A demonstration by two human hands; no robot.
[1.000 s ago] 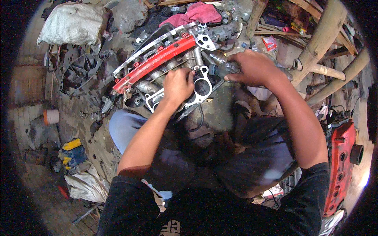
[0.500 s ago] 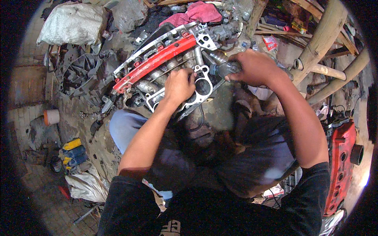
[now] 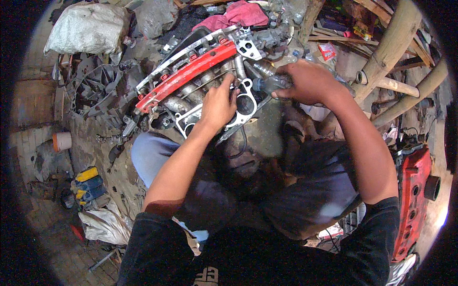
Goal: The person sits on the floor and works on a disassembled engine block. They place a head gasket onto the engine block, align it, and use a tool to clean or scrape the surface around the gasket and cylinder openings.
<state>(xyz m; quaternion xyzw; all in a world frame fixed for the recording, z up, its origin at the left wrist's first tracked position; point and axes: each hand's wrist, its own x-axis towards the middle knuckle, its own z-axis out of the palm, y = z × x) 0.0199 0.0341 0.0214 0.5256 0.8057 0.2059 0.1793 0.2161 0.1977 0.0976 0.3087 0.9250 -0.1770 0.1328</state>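
In the head view, an engine part (image 3: 200, 90) with a red rail (image 3: 186, 76) along its far-left edge and a pale metal gasket plate (image 3: 243, 102) on its near side lies tilted in front of the person, above the lap. The left hand (image 3: 218, 104) rests flat on the gasket plate, fingers (image 3: 229, 83) stretched narrow and together toward the grey pipes under the rail; it presses on the part rather than closing around anything. The right hand (image 3: 310, 81) is curled tight around a small clear bottle (image 3: 271, 83), whose neck points left toward the plate and sits just beside the left fingertips.

A pink rag (image 3: 238, 14) lies at the far end of the engine part. To the far left sit a grey sack (image 3: 86, 28) and a dark metal casting (image 3: 95, 88). An orange cup (image 3: 62, 140) and a yellow-and-blue tool (image 3: 88, 183) lie on the floor at the near left. Wooden poles (image 3: 396, 47) cross at the far right, and a red engine cover (image 3: 410, 200) stands at the near right beside the person's right arm. The person's dark trousers hide the near end of the engine part.
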